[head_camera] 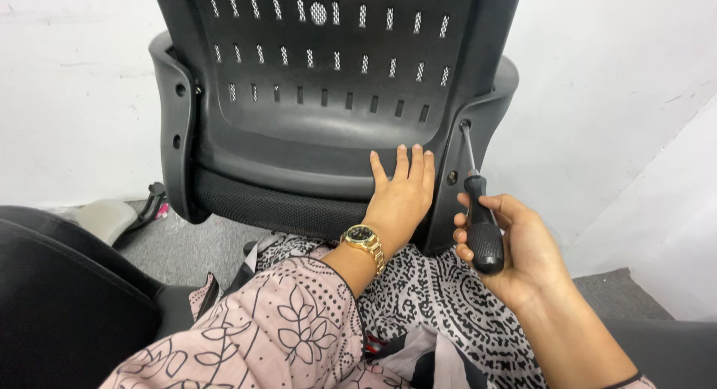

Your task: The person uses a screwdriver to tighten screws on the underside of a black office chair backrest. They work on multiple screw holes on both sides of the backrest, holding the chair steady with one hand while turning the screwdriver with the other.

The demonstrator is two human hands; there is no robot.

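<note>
1. While the right hand [523, 243] clenches a black-handled screwdriver [479, 210], its tip sits in the upper bracket hole, centre-right of frame.
2. The left hand [401, 195], holding nothing, presses flat against the black plastic chair back [328, 97].
3. The lower hole [452, 177] looks undriven.

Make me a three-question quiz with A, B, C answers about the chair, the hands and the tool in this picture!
1. Where is the tip of the screwdriver?
A. In a hole on the right side bracket of the chair back
B. Lying on the floor
C. Stuck in the watch

2. What colour is the wristwatch?
A. Blue
B. Gold
C. White

3. What is the left hand doing?
A. Holding the screwdriver
B. Pressing flat on the chair back
C. Making a fist in the air

Answers:
1. A, the thin shaft runs up from the right hand into the bracket hole.
2. B, the band and case look gold.
3. B, its fingers are spread against the black plastic.
</note>
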